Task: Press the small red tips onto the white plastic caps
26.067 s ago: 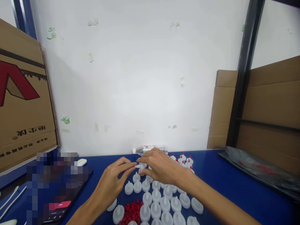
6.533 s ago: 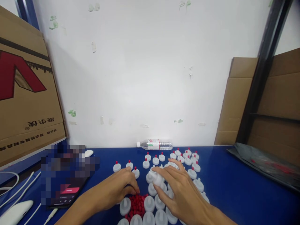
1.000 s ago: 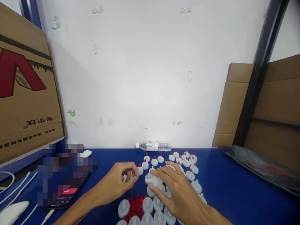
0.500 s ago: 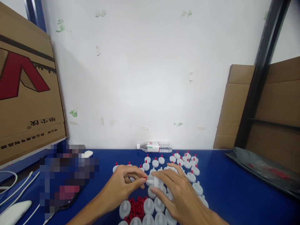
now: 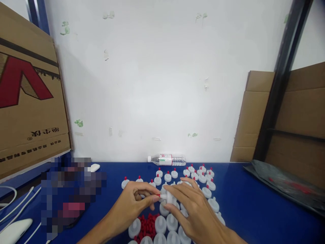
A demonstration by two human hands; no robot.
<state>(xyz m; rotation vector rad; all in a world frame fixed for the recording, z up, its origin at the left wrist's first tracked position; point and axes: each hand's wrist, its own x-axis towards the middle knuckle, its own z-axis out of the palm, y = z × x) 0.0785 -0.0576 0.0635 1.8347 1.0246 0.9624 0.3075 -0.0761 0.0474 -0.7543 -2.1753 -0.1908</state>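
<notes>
Red tip (image 5: 158, 195) pinched in left fingers (image 5: 151, 198) meets the cap (image 5: 167, 197), gripped nozzle-sideways by right fingers (image 5: 176, 193), above the pile (image 5: 147, 225).

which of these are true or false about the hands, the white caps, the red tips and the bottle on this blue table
1. The left hand pinches a red tip against the white cap held by the right hand. True.
2. The bottle stands upright. False: it lies on its side by the wall.
3. A pile of red tips lies just below the hands. True.
4. The far caps have no red tips. False: those in view each carry one.
</notes>
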